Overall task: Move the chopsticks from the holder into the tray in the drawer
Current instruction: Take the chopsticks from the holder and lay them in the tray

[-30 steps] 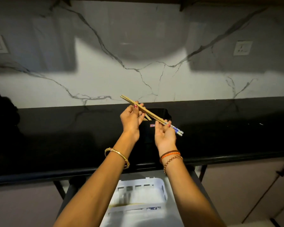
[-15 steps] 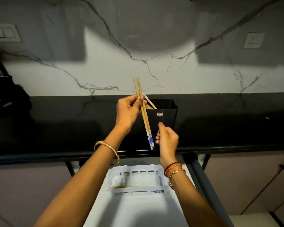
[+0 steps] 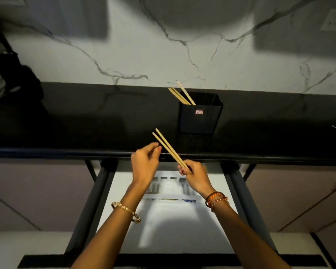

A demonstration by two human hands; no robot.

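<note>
— Black counter (image 3: 85, 121) under marble wall; where's the pair of chopsticks (image 3: 168, 147)?
— Right hand (image 3: 195, 176) fingers pinch its lower end above the drawer (image 3: 246, 200) tray (image 3: 170, 196).
— Left hand (image 3: 145, 165)?
— Loosely curled, seemingly not touching. More chopsticks lean in the holder (image 3: 200, 113).

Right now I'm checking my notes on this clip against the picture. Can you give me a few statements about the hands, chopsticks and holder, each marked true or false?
1. The right hand grips a pair of chopsticks by their lower end. True.
2. The holder is empty. False: a few chopsticks still lean out of its left side.
3. The left hand also clasps the pair. False: its fingertips are beside the pair; no grip shows.
4. The drawer under the counter is open, with a white tray in it. True.
5. The held pair already lies in the tray. False: it is in the air above the counter edge.
</note>
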